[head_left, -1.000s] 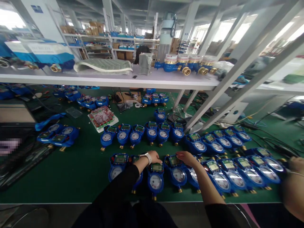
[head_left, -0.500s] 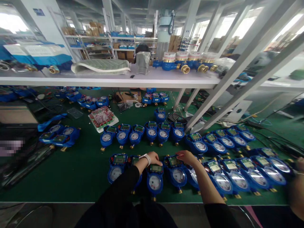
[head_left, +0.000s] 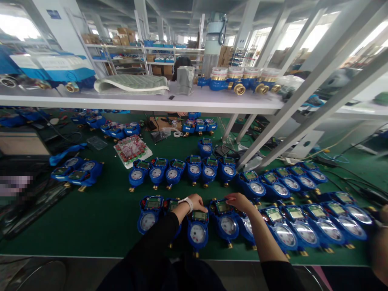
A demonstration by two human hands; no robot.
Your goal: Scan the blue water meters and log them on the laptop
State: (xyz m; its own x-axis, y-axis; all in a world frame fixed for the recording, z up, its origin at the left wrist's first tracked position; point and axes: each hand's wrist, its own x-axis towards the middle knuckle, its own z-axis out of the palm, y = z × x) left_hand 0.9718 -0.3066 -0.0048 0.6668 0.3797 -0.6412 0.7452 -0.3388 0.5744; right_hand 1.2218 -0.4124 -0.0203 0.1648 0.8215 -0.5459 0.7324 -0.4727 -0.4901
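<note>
Several blue water meters with round dials and green circuit boards stand in rows on the green table. My left hand (head_left: pixel 196 202), with a white band at the wrist, bends over the top of one meter (head_left: pixel 197 233), at its circuit board. Its fingers are curled and partly hidden. At the top edge of the neighbouring meter (head_left: pixel 228 224), my right hand (head_left: pixel 238 201) has thumb and fingers close together by the board; anything between them is too small to make out. My left forearm partly covers another meter (head_left: pixel 172 205).
A white shelf (head_left: pixel 182 106) crosses above the table, with slanting metal posts (head_left: pixel 291 101) at the right. A laptop (head_left: pixel 22 145) stands at the left, beside a foam tray (head_left: pixel 132 150) of small parts. Another person's arm (head_left: pixel 380 242) is at the right edge.
The view has shifted slightly. Both hands stay at the same two meters, with no clear change in their grip.
</note>
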